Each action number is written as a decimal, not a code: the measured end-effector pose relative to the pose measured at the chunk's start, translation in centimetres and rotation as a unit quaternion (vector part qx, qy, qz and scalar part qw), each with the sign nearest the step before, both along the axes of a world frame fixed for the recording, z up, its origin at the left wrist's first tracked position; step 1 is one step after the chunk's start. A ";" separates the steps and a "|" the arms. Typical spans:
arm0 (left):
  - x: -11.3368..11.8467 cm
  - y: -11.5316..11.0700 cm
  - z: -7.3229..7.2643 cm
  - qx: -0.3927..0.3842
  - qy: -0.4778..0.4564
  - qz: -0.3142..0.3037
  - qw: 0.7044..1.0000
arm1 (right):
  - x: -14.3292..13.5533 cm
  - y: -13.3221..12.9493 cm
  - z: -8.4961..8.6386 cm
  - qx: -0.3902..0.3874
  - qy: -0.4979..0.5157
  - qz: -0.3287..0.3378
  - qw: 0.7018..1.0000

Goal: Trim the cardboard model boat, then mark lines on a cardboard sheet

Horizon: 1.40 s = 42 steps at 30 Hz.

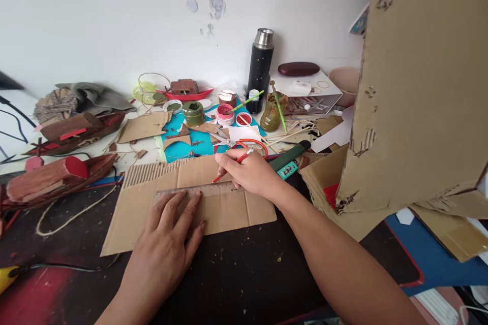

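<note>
A flat piece of brown cardboard (224, 213) lies before me, its corrugation bared along the upper left edge. Across it rests a clear ruler (213, 190). My left hand (168, 228) is open, with spread fingers pressing on the ruler and the cardboard below it. A red pencil (244, 156) is pinched in my right hand (249, 170), and its tip meets the cardboard just above the ruler's upper edge. Orange-handled scissors (251, 143) lie just beyond my right hand. Beside that wrist is a dark green tool (292, 155), perhaps a cutter, next to a teal box (287, 169).
Paint jars (193, 113) and a brush-holding cup (272, 114) stand behind the cardboard, near a black thermos (261, 66). Brown model boats (57, 177) sit at left. A tall cardboard box (415, 86) blocks the right side. A yellow-handled tool (7, 277) lies front left.
</note>
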State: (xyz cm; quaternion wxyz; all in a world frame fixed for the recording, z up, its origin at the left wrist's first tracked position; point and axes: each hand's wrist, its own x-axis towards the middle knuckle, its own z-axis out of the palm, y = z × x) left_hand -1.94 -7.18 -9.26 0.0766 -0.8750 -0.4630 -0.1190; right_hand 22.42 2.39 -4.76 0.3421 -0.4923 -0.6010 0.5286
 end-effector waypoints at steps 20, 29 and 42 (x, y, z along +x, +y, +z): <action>0.3 0.0 0.5 0.020 -0.032 0.012 0.999 | -0.3 1.4 -1.5 0.013 0.199 -0.105 0.974; 0.4 0.0 0.3 0.023 -0.026 0.017 0.999 | -0.1 1.8 -1.7 0.028 0.220 -0.138 0.965; 0.2 0.0 -0.1 0.006 -0.045 0.024 0.999 | -0.1 2.1 -2.1 0.026 0.206 -0.138 0.968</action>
